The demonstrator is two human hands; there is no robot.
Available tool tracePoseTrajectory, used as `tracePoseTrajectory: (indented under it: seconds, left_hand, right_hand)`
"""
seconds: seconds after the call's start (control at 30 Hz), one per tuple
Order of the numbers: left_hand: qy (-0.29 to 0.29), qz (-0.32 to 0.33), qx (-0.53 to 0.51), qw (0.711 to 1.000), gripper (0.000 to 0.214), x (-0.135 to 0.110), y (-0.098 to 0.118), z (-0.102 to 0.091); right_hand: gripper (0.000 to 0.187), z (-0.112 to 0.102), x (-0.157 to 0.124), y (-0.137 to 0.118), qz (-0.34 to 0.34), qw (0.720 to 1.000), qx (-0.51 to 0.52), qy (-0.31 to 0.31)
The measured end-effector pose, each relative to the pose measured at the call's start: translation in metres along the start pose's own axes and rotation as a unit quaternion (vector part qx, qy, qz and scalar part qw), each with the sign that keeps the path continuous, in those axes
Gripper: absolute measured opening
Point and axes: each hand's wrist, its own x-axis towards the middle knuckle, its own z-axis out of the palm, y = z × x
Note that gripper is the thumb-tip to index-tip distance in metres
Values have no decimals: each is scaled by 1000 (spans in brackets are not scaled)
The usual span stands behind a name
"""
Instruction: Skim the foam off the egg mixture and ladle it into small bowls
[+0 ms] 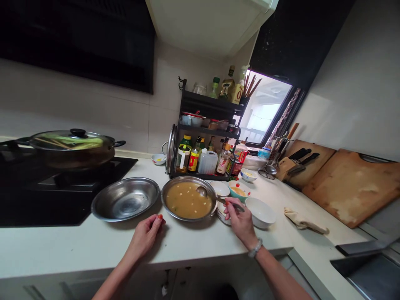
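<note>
My right hand is closed round the handle of a metal spoon. The spoon's bowl rests in a brownish liquid with pale bits, inside a round steel basin. Just left of that basin, my left hand hovers over the counter with its fingers curled and the thumb against them; nothing shows in it. An empty steel basin stands beyond the left hand. Close to my right hand are a white bowl, a teal bowl with an orange-yellow content and a small white bowl partly hidden behind the hand.
A lidded pan sits on the black stove at left. Behind the basins stands a black rack of bottles and jars. To the right are a knife block, cutting boards, a beige cloth and a sink.
</note>
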Motion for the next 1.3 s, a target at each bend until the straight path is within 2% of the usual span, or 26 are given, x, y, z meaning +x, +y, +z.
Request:
tracePoseTrajectory:
  seconds: [0.1,0.3,0.4,0.63,0.77,0.97,1.1,1.3]
  left_hand:
    - [3,1,-6,1000,53,0,0,1]
    - [12,-4,-9,1000,55,-3,10,1]
    - [17,-5,1,1000,57,-3,14,1]
    - [17,-6,5,1000,57,-4,14,0]
    - [19,-7,5,1000,56,-4,12,1]
    - [16,-13,12,1000,58,-3,9,0]
    - [13,-13,16,1000,58,-3,9,-1]
    - [7,-8,9,1000,57,-1,6,-1]
  right_hand:
    - [32,11,-1,3,33,999,23,6]
    - [41,15,12,0,135,978,116,107]
    - [44,11,17,-3,141,971,144,128]
    - [47,-3,20,-10,115,979,116,120]
    - [45,-10,26,-8,139,966,151,157]
    - [38,-35,40,-11,151,952,196,181]
    - [33,-61,54,-8,125,951,172,223]
    - [35,-98,70,14,79,948,94,293]
